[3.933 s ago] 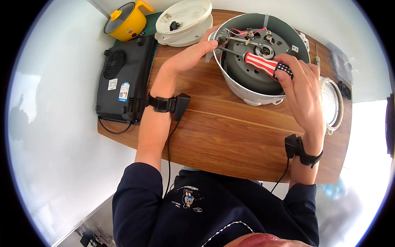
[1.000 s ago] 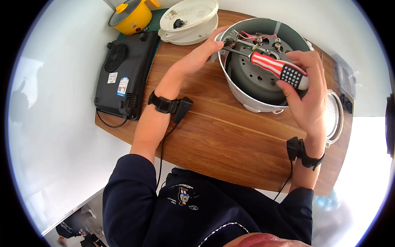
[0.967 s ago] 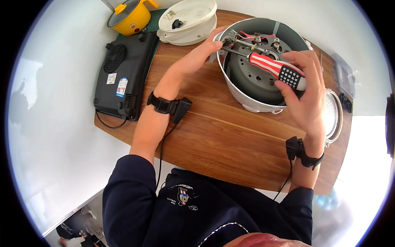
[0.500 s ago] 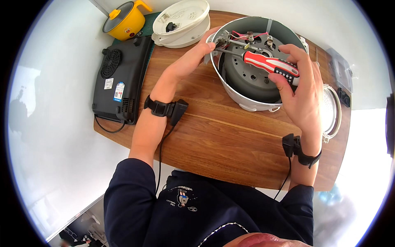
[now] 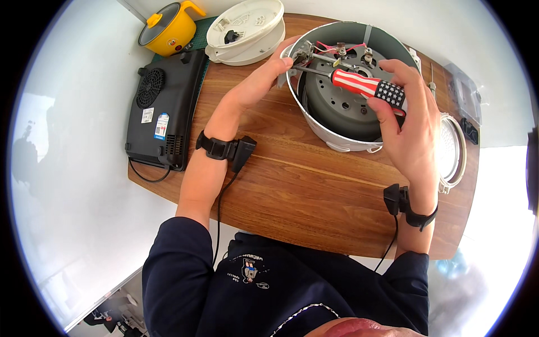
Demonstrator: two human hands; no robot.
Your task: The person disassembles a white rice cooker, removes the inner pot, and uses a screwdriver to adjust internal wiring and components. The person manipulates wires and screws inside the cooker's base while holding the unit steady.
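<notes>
An open white metal appliance body (image 5: 342,141) holds a grey perforated plate (image 5: 337,101), red wires and small fittings. My left hand (image 5: 266,78) is closed on its left rim, thumb by a metal bracket (image 5: 302,55). My right hand (image 5: 412,123) grips a screwdriver (image 5: 359,83) with a red, white and star-patterned handle, lying across the inside of the body. The screwdriver's shaft runs to the bracket beside my left thumb; its exact contact point is too small to make out.
On the wooden table (image 5: 292,196) are a black upturned appliance (image 5: 163,106), a yellow pot (image 5: 168,36) on a green mat, white plastic covers (image 5: 244,31) with a black plug, a round lid (image 5: 452,151) and a clear plastic box (image 5: 466,90). White panels stand around it.
The screwdriver's handle has turned within my right fingers, showing different stripes and stars. My left hand stays on the rim. The whole view has shifted slightly.
</notes>
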